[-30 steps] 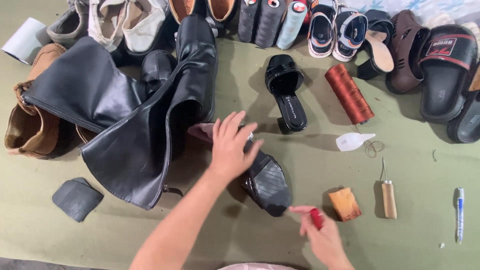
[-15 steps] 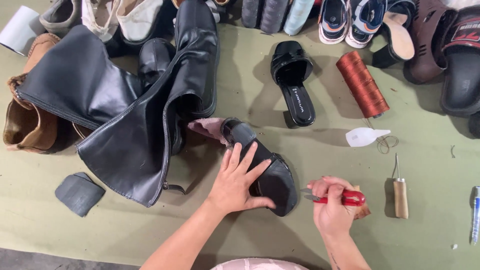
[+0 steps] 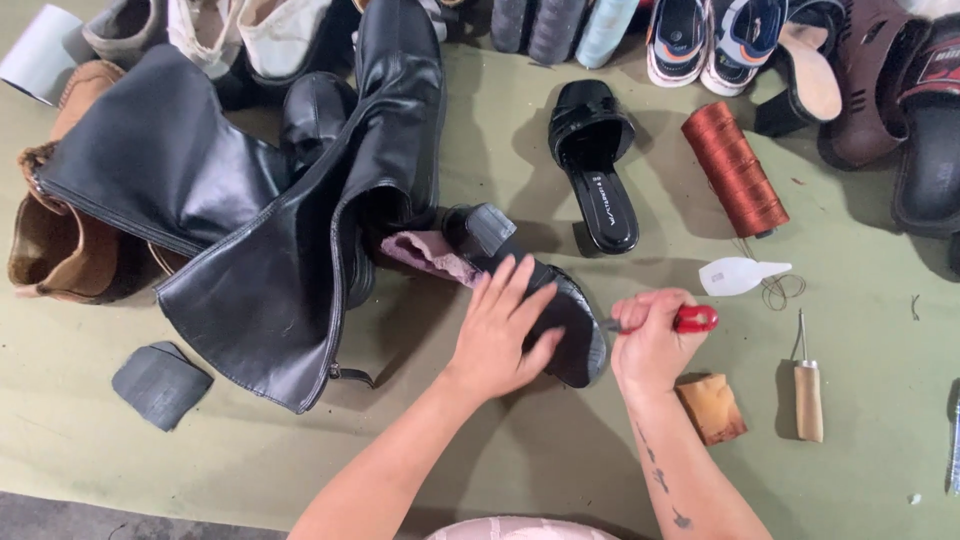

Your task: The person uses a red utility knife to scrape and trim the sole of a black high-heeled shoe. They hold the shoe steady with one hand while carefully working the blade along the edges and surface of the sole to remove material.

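My left hand (image 3: 500, 335) presses flat on the black boot sole (image 3: 570, 325), beside the tall boot shaft (image 3: 300, 260). My right hand (image 3: 650, 340) clamps a red-handled tool (image 3: 693, 319) against its edge. Risk: tool slipping toward my fingers.

Tall leather boot (image 3: 300, 250): black, with a mauve-pink lining (image 3: 425, 255) showing at the opening. Flat boot sole (image 3: 570, 320): black. Small tool handle (image 3: 695, 318): glossy red. Cloth-covered bench (image 3: 480, 460): olive green. Cylindrical thread spool (image 3: 735, 168): rust red. Open-toed heeled mule (image 3: 595, 150): glossy black. Wooden awl handle (image 3: 808, 400): pale tan. Small leather block (image 3: 712, 408): tan-brown. Curved rubber patch (image 3: 160, 382): dark grey. Suede ankle boot (image 3: 60, 225): brown. Teardrop plastic bottle (image 3: 740, 275): white.
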